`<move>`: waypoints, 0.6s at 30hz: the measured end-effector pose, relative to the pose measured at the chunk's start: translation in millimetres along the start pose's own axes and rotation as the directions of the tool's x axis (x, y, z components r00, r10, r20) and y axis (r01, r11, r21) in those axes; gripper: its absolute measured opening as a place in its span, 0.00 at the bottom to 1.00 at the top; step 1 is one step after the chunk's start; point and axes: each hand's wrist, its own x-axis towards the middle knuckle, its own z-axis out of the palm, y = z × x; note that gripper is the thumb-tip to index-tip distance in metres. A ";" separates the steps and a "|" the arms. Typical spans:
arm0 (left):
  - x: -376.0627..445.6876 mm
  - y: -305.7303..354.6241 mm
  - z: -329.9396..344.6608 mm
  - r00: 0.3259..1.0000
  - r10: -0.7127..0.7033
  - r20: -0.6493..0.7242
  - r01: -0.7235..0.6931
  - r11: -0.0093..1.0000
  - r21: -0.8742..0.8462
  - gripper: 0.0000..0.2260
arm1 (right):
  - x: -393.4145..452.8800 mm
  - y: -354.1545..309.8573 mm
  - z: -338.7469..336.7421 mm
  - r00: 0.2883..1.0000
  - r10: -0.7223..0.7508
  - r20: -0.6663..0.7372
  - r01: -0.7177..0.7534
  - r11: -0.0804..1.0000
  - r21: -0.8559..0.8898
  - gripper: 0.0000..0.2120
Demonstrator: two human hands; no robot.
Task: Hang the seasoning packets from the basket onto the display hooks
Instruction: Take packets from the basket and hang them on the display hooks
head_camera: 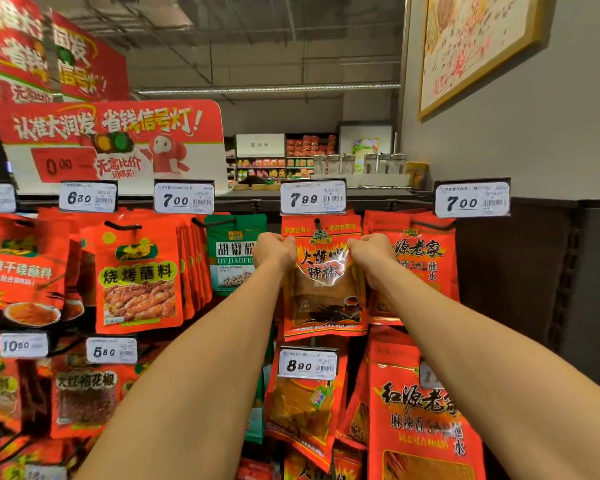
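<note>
Both hands are up at the display wall, holding one red chili seasoning packet by its upper corners. The left hand has its grip clenched on the packet's top left edge, and the right hand pinches the top right edge the same way. The packet hangs under the 7.99 price tag, with its punched hole right at the tip of the display hook. Whether the hole is already threaded over the hook or only pressed against it is hard to tell from here. The basket named in the task is not in view.

The main risk, as I judge it, is letting go too soon. If the hole sits only on the hook's tip, releasing both grips would let the packet slide off and drop onto the packets on the lower row. A sideways pull from one hand could also tear the thin strip above the hole, since the two hands tug the top edge apart. Pushing hard along the hook may knock the price tag askew or shove the packets hanging behind. The green pepper packet on the left and the red packet on the right both hang just beside the hands, so a careless wrist could swing them or lift one off its own hook
</note>
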 end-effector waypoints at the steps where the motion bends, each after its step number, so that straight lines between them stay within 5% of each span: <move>1: -1.4 1.0 -3.0 1.000 0.001 0.000 -0.001 1.000 -0.008 0.10 | -1.0 -0.1 -1.3 1.000 0.017 0.003 -0.017 0.999 0.029 0.12; 5: -12.5 -3.7 -20.9 0.999 0.017 0.048 -0.012 0.994 -0.110 0.07 | -12.8 9.7 -10.2 0.998 0.037 -0.042 -0.034 0.997 0.069 0.09; 10: -41.6 -16.8 -56.8 0.984 0.163 0.073 -0.152 0.979 -0.136 0.05 | -59.1 17.0 -26.2 0.959 -0.197 -0.203 0.183 0.979 -0.088 0.11; 15: -80.2 -23.4 -109.9 0.957 0.178 0.230 -0.106 0.951 -0.291 0.08 | -118.1 9.8 -33.5 0.991 -0.123 0.051 0.096 0.927 0.362 0.07; 18: -98.2 -45.4 -151.8 0.936 0.180 0.303 -0.074 0.941 -0.331 0.08 | -162.3 9.5 -40.0 0.989 -0.115 0.089 0.064 0.891 0.449 0.06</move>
